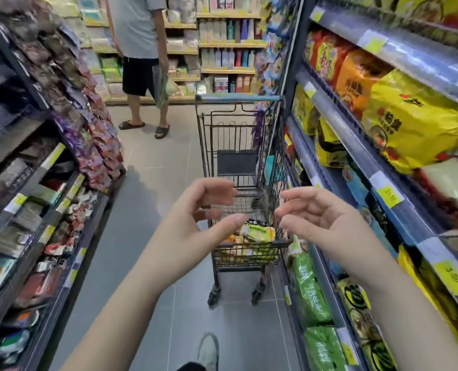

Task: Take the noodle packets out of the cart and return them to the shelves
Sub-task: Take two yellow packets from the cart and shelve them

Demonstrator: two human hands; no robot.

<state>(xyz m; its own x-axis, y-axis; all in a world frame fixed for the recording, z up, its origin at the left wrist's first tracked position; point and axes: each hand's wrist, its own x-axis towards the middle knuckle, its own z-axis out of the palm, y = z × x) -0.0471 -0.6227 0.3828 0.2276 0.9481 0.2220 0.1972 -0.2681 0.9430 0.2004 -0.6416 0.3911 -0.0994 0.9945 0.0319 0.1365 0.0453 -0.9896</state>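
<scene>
Only noodle packets (257, 232) inside cart (238, 167)

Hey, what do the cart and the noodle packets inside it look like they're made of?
The cart looks like metal wire with a dark, matte coating: thin straight bars form an open grid you can see through. The noodle packets look like glossy printed plastic film, going by the crinkled surface and bright highlights, though blur leaves this uncertain.

The cart (237, 163) is black wire with a blue-grey handle. The noodle packets (258, 232) in it are yellow and green (one has a black top edge). The shelves (353, 140) have grey-blue rails with yellow tags (389, 196), and hold yellow packs (415, 124), orange packs (356, 76) and green packs (309, 295). The floor (147, 199) is grey tile.
</scene>
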